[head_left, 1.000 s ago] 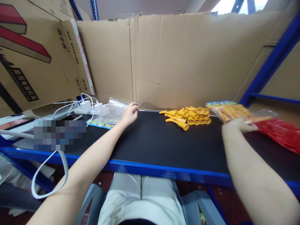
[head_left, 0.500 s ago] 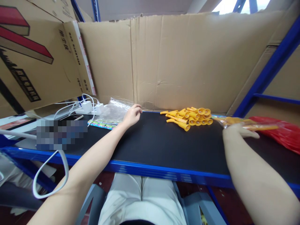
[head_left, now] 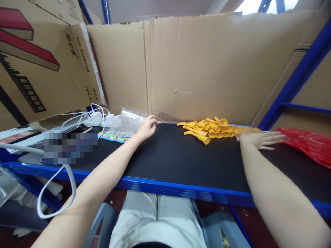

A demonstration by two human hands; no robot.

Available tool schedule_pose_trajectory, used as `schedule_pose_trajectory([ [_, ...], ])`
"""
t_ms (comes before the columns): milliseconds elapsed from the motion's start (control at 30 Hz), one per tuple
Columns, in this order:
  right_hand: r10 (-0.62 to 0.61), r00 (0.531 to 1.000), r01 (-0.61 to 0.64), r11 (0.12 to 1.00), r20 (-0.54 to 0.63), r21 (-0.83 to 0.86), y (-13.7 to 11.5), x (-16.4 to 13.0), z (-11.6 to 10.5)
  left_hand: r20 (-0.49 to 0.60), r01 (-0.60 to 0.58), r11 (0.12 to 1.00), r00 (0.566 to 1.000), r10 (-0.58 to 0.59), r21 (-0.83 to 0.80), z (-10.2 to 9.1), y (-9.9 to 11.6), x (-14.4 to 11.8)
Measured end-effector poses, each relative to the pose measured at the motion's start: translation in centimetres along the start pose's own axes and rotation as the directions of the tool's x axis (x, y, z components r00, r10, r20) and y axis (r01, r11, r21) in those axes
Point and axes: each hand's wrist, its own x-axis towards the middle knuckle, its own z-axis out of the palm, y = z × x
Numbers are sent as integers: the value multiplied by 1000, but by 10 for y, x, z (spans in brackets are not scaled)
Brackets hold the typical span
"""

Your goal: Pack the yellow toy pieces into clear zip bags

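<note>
A black work surface (head_left: 176, 155) with a blue metal front edge (head_left: 181, 189) runs across the view. Flattened brown cardboard (head_left: 196, 65) walls off its far edge, and a printed carton (head_left: 33, 62) leans in at the far left corner. Blue shelving uprights (head_left: 297, 75) rise on the right. Daylight shows at the top right (head_left: 248, 6). Below the front edge there's a grey chair (head_left: 219, 227) on a dark reddish floor (head_left: 245, 224).

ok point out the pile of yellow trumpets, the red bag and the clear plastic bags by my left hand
pile of yellow trumpets (head_left: 210, 129): head view, on the bell ends in the middle of the heap
red bag (head_left: 309, 146): head view, on its crumpled top face
clear plastic bags (head_left: 126, 122): head view, on the glossy upper sheet
</note>
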Motion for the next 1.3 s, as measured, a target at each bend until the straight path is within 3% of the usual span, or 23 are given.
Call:
schedule_pose_trajectory([
  [67,41,999,-39,997,29,-74,1,-1,0,3,-1,1000,1000,1,5,0,0,0],
  [233,-28,954,73,987,298,-142,5,1,-1,13,4,1000,1000,-4,7,0,0,0],
  [433,-9,921,68,988,389,-138,4,6,-2,21,-13,1000,1000,13,3,0,1,0],
  [667,-66,944,110,987,324,-119,7,1,-2,40,-27,999,999,26,18,0,2,1],
  [800,-84,964,119,984,251,-130,8,0,-1,45,107,978,992,-117,177,-3,-1,0],
  [867,-148,965,172,981,215,-94,6,-1,-1,-11,240,924,969,-248,298,-5,-8,-2],
  [967,-263,953,271,962,153,-34,-2,-3,-4,-73,425,802,896,-437,421,-11,-23,-7],
  [1067,-366,925,366,930,100,13,-14,-8,-9,-37,596,651,750,-660,470,-16,-39,-12],
  [1167,-439,895,435,899,83,58,-25,-12,-16,64,659,569,624,-778,493,-19,-51,-15],
  [1233,-482,873,475,875,77,93,-33,-14,-21,102,661,566,602,-792,493,-19,-58,-17],
  [1267,-508,859,499,859,69,111,-37,-15,-24,113,651,585,617,-779,484,-19,-62,-17],
  [1300,-536,842,526,841,60,128,-41,-17,-27,124,623,635,662,-739,457,-18,-65,-18],
])
